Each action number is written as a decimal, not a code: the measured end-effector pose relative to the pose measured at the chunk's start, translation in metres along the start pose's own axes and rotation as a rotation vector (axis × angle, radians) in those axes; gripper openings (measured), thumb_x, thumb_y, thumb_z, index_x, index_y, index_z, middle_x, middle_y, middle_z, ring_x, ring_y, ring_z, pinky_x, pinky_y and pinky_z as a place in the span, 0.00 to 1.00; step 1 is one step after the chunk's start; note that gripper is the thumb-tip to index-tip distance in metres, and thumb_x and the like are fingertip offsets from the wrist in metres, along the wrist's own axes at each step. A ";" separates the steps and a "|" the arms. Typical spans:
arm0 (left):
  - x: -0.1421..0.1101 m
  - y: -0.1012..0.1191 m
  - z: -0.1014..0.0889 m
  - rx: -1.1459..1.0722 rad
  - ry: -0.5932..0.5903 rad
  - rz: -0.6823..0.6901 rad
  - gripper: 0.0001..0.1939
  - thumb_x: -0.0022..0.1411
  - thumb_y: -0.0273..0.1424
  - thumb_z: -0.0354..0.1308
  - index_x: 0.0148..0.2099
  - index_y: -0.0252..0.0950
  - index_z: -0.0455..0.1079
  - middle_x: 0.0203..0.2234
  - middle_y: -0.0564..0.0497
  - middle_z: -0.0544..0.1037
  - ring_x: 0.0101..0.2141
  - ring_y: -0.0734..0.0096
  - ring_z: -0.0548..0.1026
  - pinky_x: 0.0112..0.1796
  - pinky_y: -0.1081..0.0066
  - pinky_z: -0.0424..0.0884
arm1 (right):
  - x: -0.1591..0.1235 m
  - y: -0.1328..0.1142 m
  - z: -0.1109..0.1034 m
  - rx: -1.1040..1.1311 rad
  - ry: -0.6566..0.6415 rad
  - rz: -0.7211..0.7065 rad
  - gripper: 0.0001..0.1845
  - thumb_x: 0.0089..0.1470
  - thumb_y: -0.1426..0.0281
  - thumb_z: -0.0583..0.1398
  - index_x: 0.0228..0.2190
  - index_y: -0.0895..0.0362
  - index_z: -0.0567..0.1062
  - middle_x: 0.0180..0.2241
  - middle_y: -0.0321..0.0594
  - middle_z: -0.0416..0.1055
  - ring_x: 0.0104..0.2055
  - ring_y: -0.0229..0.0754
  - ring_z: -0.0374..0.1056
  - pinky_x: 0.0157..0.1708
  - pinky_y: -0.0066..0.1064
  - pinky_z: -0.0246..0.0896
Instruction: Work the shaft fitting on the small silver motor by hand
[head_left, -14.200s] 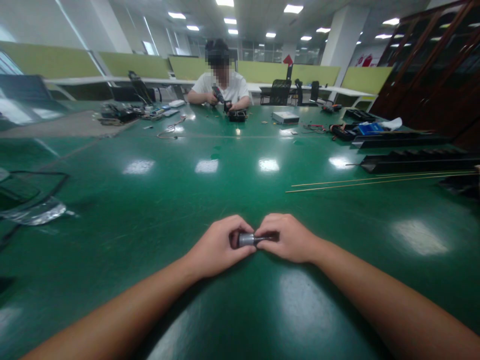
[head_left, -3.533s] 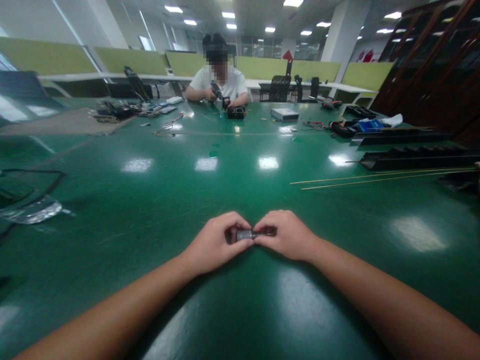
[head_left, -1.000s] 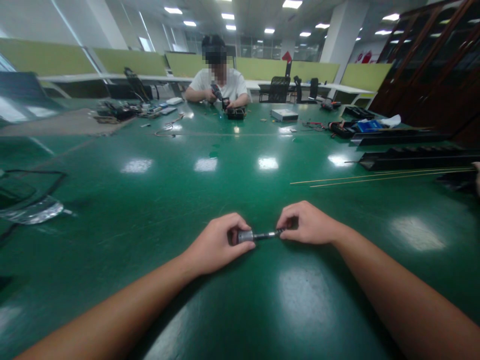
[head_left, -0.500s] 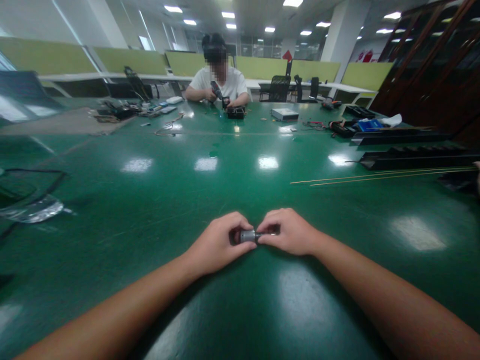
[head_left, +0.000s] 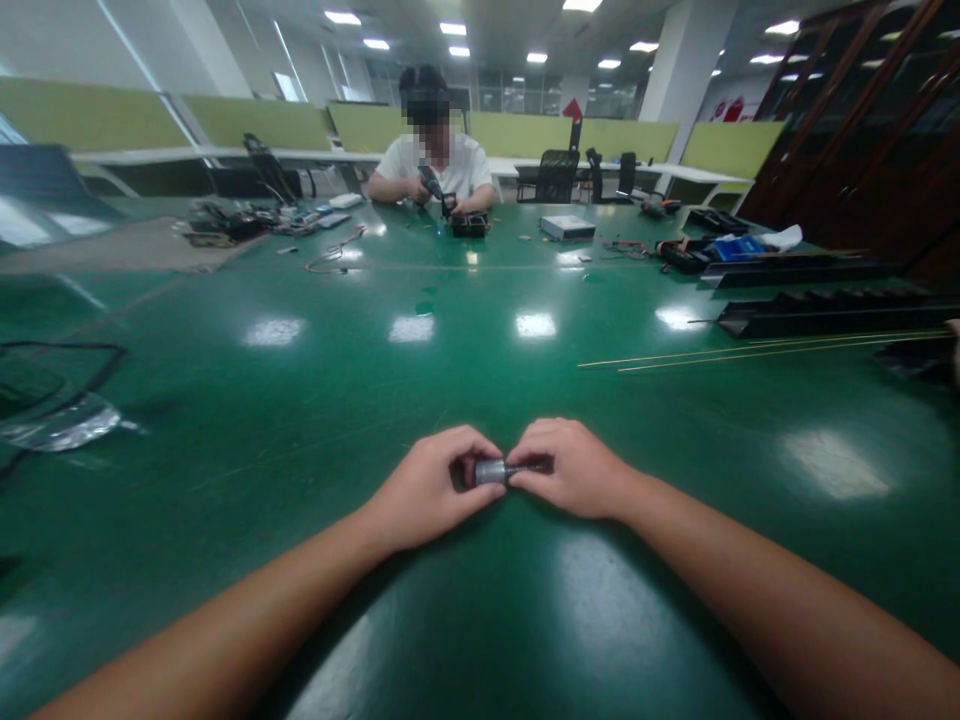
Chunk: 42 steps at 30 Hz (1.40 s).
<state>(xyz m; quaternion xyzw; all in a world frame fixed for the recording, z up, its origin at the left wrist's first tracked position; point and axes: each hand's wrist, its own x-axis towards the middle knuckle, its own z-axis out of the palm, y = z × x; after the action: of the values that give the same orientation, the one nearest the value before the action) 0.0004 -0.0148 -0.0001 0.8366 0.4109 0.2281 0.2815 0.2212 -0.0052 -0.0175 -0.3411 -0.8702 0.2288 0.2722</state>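
Bare hands at a green table [head_left: 315,400]. The left hand [head_left: 435,488] has its thumb and fingers clamped on opposite sides of a silver cylinder [head_left: 490,472]. The right hand [head_left: 574,468] has its fingertips closed on a slender shaft [head_left: 531,466], close beside the left fingertips. The silver cylinder lies between the left fingers, long axis nearly crosswise, its shaft end pointing right toward the right fingers. Whether it touches the table cannot be told. Beyond and to the right of the right fingers lie 2 thin rods [head_left: 697,358]; well beyond both sets of fingers, 1 person [head_left: 466,165] holds a power tool [head_left: 430,181].
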 end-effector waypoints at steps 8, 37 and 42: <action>0.000 -0.001 0.002 0.007 0.009 0.013 0.09 0.58 0.32 0.63 0.41 0.37 0.73 0.33 0.51 0.76 0.32 0.69 0.74 0.33 0.72 0.69 | -0.003 0.000 -0.006 0.009 -0.018 0.015 0.06 0.52 0.71 0.65 0.35 0.56 0.80 0.34 0.40 0.78 0.38 0.41 0.71 0.41 0.32 0.61; -0.002 -0.003 0.000 0.005 -0.009 -0.001 0.09 0.59 0.33 0.63 0.41 0.36 0.72 0.33 0.51 0.75 0.31 0.70 0.73 0.33 0.71 0.68 | -0.008 0.004 -0.028 0.020 -0.091 0.117 0.05 0.48 0.73 0.65 0.31 0.58 0.80 0.29 0.38 0.75 0.30 0.37 0.69 0.32 0.27 0.61; -0.002 -0.004 0.000 0.003 -0.014 -0.004 0.09 0.59 0.33 0.63 0.41 0.36 0.72 0.33 0.51 0.75 0.31 0.70 0.73 0.33 0.71 0.68 | -0.009 0.006 -0.028 0.024 -0.095 0.132 0.06 0.48 0.74 0.65 0.31 0.59 0.80 0.29 0.38 0.75 0.29 0.37 0.69 0.31 0.27 0.62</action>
<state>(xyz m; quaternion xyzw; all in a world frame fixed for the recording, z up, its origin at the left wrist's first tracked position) -0.0031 -0.0148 -0.0029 0.8378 0.4109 0.2213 0.2835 0.2472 -0.0012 -0.0028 -0.3832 -0.8548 0.2728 0.2191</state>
